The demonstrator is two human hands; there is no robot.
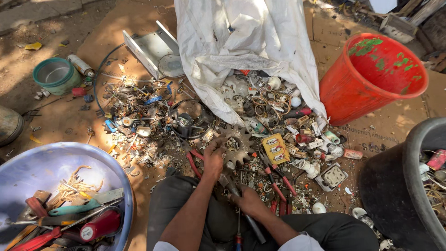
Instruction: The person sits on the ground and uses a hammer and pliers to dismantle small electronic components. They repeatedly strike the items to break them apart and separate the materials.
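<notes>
Head view: a person is seen seated on the ground, both forearms stretched forward over a spread of scrap. The left hand (214, 155) is laid on the rusty toothed gear wheel (236, 145), fingers curled over its near edge, so the wheel appears to be steadied flat against the ground rather than lifted. The right hand (247, 201) is closed around a metal tool (228, 182), whose grey head is pointed up toward the gear just ahead of it; the exact kind of tool cannot be told. Judging by this pairing, the gear is pinned by one hand so that it can be worked on by the other.

Just right of the gear, a yellow switch plate (275, 148) is lying face up, and red-handled pliers (275, 183) are left beside the right hand, within easy reach. Beyond the hands, a white sack (241, 42) is opened on its side, with small electrical parts spilled from its mouth. Far to the right of the hands an orange bucket (367, 76) is tipped toward the heap, and a dark tub (413, 186) is partly seen at the edge. Left of the left arm, a blue basin (42, 167) is filled with screwdrivers and hand tools, apparently sorted apart from the loose scrap.
</notes>
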